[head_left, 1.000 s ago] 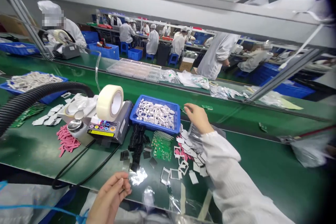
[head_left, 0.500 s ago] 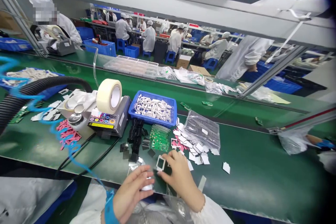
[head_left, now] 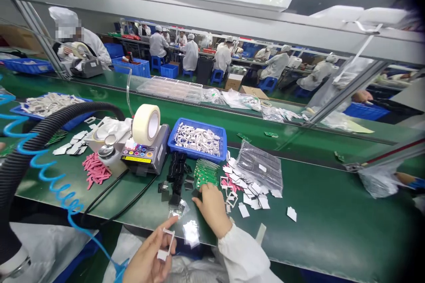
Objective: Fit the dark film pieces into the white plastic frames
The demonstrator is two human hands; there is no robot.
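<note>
My left hand (head_left: 151, 254), with a blue band at the wrist, holds a small white plastic frame (head_left: 168, 244) upright between thumb and fingers, low in front of the table edge. Over the table, my right hand (head_left: 212, 208) has its thumb and fingertips at a small dark square piece (head_left: 196, 193), just in front of the green circuit boards (head_left: 205, 171). Its fingers are bent around the piece's edge. More dark squares (head_left: 175, 200) lie to the left, by a black strip (head_left: 177, 172). Clear film pieces (head_left: 191, 232) lie at the table edge between my hands.
A blue bin (head_left: 223, 141) of white frames stands behind the boards, beside a tape dispenser (head_left: 146, 159). White cards (head_left: 254, 194) and a bagged stack (head_left: 260, 166) lie right. Pink pieces (head_left: 96, 169), a coiled blue cord (head_left: 56, 185) and a black hose (head_left: 16, 163) occupy the left.
The white frame has passed from my right hand to my left. My right hand has moved up and away to the dark square by the boards. The camera view has shifted slightly.
</note>
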